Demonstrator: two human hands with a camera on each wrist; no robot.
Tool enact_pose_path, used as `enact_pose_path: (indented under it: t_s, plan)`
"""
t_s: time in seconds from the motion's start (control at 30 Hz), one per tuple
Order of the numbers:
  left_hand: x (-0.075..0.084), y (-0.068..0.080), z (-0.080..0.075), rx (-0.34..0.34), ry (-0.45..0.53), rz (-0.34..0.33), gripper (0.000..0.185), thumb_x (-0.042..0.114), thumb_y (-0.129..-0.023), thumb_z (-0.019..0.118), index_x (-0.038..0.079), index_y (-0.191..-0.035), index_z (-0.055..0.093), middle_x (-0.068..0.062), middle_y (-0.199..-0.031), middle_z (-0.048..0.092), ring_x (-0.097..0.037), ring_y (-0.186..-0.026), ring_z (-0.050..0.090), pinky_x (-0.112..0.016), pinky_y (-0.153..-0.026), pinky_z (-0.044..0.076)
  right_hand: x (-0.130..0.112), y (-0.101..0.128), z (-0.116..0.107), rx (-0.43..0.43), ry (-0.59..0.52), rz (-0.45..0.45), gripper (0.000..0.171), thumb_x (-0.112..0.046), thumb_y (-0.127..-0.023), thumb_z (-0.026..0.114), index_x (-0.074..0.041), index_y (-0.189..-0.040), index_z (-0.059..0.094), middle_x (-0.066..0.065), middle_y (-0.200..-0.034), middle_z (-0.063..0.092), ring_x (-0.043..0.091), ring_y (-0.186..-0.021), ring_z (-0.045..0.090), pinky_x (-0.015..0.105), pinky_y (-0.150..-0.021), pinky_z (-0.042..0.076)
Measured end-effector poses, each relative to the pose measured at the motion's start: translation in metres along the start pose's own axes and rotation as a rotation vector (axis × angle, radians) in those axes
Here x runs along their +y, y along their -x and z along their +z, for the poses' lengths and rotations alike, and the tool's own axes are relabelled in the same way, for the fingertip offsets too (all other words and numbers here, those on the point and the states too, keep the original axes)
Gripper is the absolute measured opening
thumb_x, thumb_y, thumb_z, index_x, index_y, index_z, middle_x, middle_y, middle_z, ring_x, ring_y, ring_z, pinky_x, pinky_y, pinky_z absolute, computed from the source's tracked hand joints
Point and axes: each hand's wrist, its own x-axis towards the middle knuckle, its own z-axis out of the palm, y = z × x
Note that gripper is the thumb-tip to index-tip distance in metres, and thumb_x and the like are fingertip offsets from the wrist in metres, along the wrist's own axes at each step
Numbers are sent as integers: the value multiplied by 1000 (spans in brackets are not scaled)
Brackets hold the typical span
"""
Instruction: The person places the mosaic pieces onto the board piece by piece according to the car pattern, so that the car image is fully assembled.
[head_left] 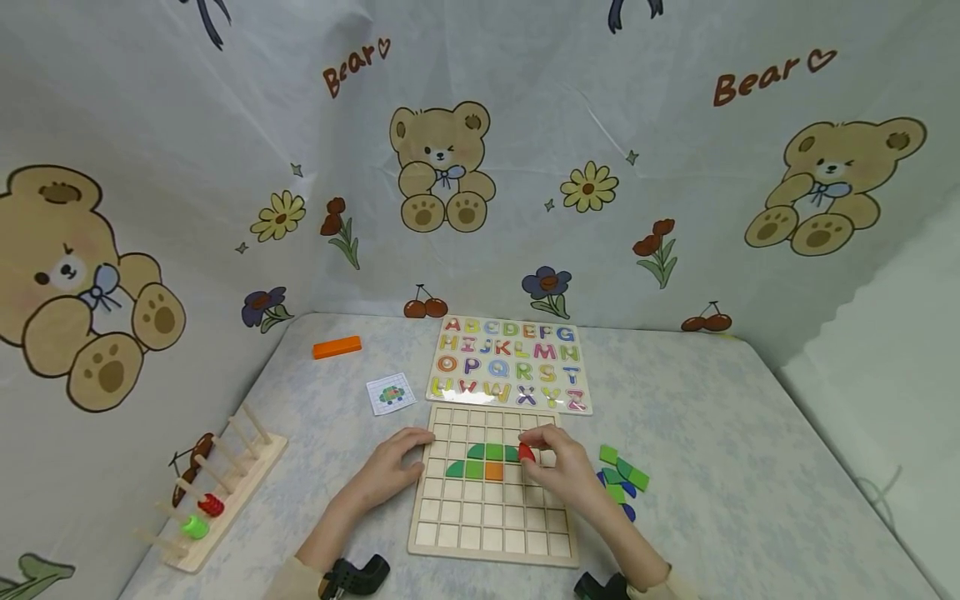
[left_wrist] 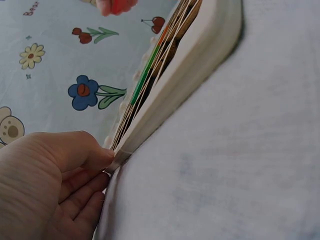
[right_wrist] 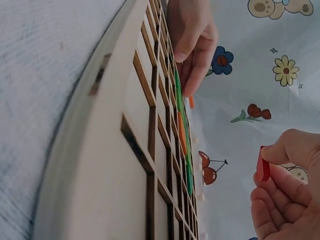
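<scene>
My right hand (head_left: 558,468) pinches a small red tile (right_wrist: 263,164) between thumb and fingertips, over the right part of a wooden grid board (head_left: 492,550). My left hand (head_left: 390,467) touches the board's left rim, thumb and fingertips at its edge in the left wrist view. Green tiles and one orange square (head_left: 494,472) lie in two rows of the grid. The upper row has a curved dark green piece (head_left: 476,451), a light green square (head_left: 495,452) and another dark green piece (head_left: 512,453). Below, a curved green piece and a green square lie left of the orange one.
Loose green and blue tiles (head_left: 637,477) lie right of the board. Behind it is an alphabet board (head_left: 510,402). A picture card (head_left: 391,393) and an orange bar (head_left: 337,347) are at back left; a peg stand (head_left: 232,500) with red and green rings stands at left.
</scene>
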Motion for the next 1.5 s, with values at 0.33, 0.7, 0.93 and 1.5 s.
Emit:
enact_pose_path:
  t_s: [0.33, 0.7, 0.93, 1.5]
  plan:
    - [2, 1, 0, 0, 15, 4, 41, -1, -86, 62, 5, -127, 58, -2, -127, 53, -25, -124, 45, -47, -102, 36, 8, 4, 10, -45, 5, -35, 25, -1, -79, 71, -8, -102, 66, -5, -100, 59, 15, -92, 56, 34, -80, 51]
    - [0, 1, 0, 2, 14, -4, 41, 1, -86, 63, 6, -126, 58, 0, -127, 53, -22, -124, 45, -45, -102, 37, 16, 6, 17, -99, 17, -57, 24, -3, -80, 72, -8, -103, 65, -2, -101, 61, 16, -94, 58, 32, -81, 51]
    - [1, 1, 0, 0, 12, 1, 42, -1, -86, 62, 5, -127, 58, -1, -127, 53, -23, -123, 46, -45, -102, 38, 23, 7, 24, -109, 131, -123, 26, -4, -78, 74, -12, -101, 66, -5, -101, 63, 13, -97, 55, 34, -85, 48]
    - [2, 0, -1, -2, -14, 2, 41, -1, -86, 62, 4, -127, 58, -3, -127, 53, -24, -123, 46, -46, -101, 38, 26, 6, 25, -99, 177, -219, 27, -4, -77, 76, -10, -102, 68, -3, -101, 64, 13, -95, 55, 33, -82, 50]
